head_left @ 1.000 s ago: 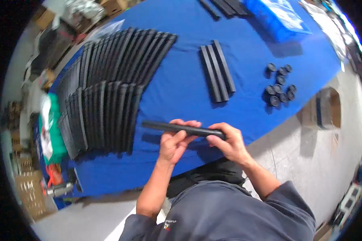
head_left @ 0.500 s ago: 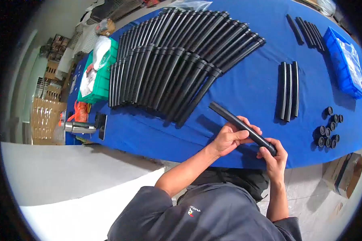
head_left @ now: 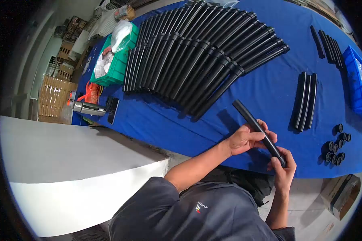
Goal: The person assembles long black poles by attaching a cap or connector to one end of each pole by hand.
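A straight black tube [head_left: 251,121] is held slantwise over the near edge of the table, its far end pointing up and left. My left hand [head_left: 243,140] grips it around the middle, thumb on top. At the tube's near end, my right hand [head_left: 284,168] has its fingers and thumb closed around the tip; the fingers partly hide that end. To the right lie several small round black caps [head_left: 341,143], some standing on edge. Beyond my hands, three loose black tubes [head_left: 308,100] rest side by side.
Many black tubes with collared ends [head_left: 201,52] fan out in two overlapping rows on the blue cloth [head_left: 265,86]. A green bin [head_left: 118,66] stands left, a blue bin [head_left: 354,86] right. Nearby are a metal flask [head_left: 88,108] and a phone [head_left: 114,111]. More tubes [head_left: 330,46] lie far right.
The whole view has shifted, so the table's things appear further right. Both hands keep their hold on the tube, which looks slightly steeper in the picture.
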Demonstrator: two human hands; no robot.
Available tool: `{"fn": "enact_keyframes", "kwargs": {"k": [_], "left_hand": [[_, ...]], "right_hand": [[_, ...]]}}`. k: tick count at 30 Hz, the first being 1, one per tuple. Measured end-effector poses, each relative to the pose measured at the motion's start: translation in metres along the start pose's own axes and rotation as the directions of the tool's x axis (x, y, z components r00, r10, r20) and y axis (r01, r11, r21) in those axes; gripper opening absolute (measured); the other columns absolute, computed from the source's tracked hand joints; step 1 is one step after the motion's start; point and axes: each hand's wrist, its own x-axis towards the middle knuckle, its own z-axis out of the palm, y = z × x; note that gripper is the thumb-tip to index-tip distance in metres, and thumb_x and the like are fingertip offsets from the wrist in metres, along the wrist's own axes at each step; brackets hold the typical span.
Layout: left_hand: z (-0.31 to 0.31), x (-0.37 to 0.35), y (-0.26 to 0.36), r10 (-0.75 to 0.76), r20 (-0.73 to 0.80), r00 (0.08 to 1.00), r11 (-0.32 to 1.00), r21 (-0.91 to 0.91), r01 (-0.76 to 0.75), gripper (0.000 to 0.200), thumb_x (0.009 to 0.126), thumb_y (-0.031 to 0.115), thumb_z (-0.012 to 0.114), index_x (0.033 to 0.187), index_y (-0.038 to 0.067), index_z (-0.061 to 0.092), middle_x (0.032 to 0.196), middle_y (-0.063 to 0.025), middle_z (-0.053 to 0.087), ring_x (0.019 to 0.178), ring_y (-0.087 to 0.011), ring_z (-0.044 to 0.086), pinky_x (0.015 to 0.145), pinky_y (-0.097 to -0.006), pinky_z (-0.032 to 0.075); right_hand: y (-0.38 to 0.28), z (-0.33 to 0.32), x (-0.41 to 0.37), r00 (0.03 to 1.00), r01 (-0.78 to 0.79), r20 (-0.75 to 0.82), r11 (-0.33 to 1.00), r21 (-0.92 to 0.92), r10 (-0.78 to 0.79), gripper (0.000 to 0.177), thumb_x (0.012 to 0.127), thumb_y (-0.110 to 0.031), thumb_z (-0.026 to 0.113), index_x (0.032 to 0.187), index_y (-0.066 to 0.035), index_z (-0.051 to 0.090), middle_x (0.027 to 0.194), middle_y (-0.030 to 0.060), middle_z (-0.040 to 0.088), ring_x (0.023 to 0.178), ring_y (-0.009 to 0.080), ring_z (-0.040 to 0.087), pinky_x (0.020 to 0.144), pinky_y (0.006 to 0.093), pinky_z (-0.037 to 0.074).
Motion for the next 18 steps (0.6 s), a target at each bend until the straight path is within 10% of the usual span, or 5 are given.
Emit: {"fn": "enact_keyframes", "kwargs": {"k": [4, 8, 12, 16, 18], "left_hand": [[-0.003, 0.000, -0.001, 0.011, 0.005, 1.000, 0.999, -0.033, -0.011, 0.026, 0.097, 0.006, 0.065, 0.120, 0.010, 0.055, 0.129, -0.0230, 0.065, 0.126, -0.0370, 0.061, 0.104, -0.0504, 0.055], [-0.004, 0.001, -0.003, 0.050, 0.017, 0.999, 0.998, -0.022, -0.050, 0.025, 0.098, 0.006, 0.064, 0.120, 0.011, 0.054, 0.129, -0.0230, 0.065, 0.126, -0.0373, 0.061, 0.104, -0.0515, 0.054], [-0.001, 0.001, -0.003, 0.020, -0.001, 1.000, 1.000, 0.019, -0.020, 0.023, 0.099, 0.007, 0.064, 0.120, 0.011, 0.054, 0.130, -0.0230, 0.064, 0.127, -0.0378, 0.060, 0.104, -0.0526, 0.054], [-0.005, 0.000, -0.004, 0.019, 0.036, 0.999, 1.000, 0.007, -0.019, 0.025, 0.099, 0.006, 0.063, 0.123, 0.011, 0.054, 0.131, -0.0233, 0.063, 0.128, -0.0385, 0.060, 0.105, -0.0540, 0.054], [-0.005, 0.000, -0.004, 0.016, 0.027, 1.000, 1.000, 0.022, -0.017, 0.026, 0.099, 0.006, 0.063, 0.124, 0.011, 0.055, 0.131, -0.0234, 0.064, 0.128, -0.0385, 0.060, 0.105, -0.0542, 0.053]], "right_hand": [[0.000, 0.003, -0.004, 0.975, 0.212, -0.004, 0.939, -0.272, -0.221, 0.039, 0.087, -0.004, 0.074, 0.122, 0.005, 0.061, 0.087, 0.0037, 0.065, 0.070, 0.0096, 0.063, 0.061, 0.0244, 0.053], [-0.005, 0.000, -0.002, 0.994, -0.109, 0.020, 0.991, 0.074, 0.107, 0.039, 0.087, -0.004, 0.075, 0.121, 0.006, 0.060, 0.087, 0.0058, 0.065, 0.068, 0.0103, 0.062, 0.057, 0.0239, 0.050], [0.008, -0.007, 0.007, 0.824, 0.505, 0.107, 0.635, -0.584, -0.557, 0.034, 0.089, -0.004, 0.072, 0.119, 0.006, 0.061, 0.089, 0.0081, 0.066, 0.063, 0.0124, 0.062, 0.055, 0.0240, 0.050], [-0.016, -0.004, -0.002, 0.989, -0.146, 0.058, 0.975, 0.169, 0.138, 0.031, 0.086, -0.004, 0.073, 0.114, 0.005, 0.064, 0.091, 0.0094, 0.068, 0.078, 0.0171, 0.062, 0.072, 0.0298, 0.051], [-0.006, -0.007, 0.003, 1.000, 0.016, 0.013, 0.995, -0.094, -0.015, 0.035, 0.085, -0.006, 0.075, 0.116, 0.004, 0.064, 0.093, 0.0088, 0.068, 0.077, 0.0163, 0.063, 0.071, 0.0287, 0.051]]}}
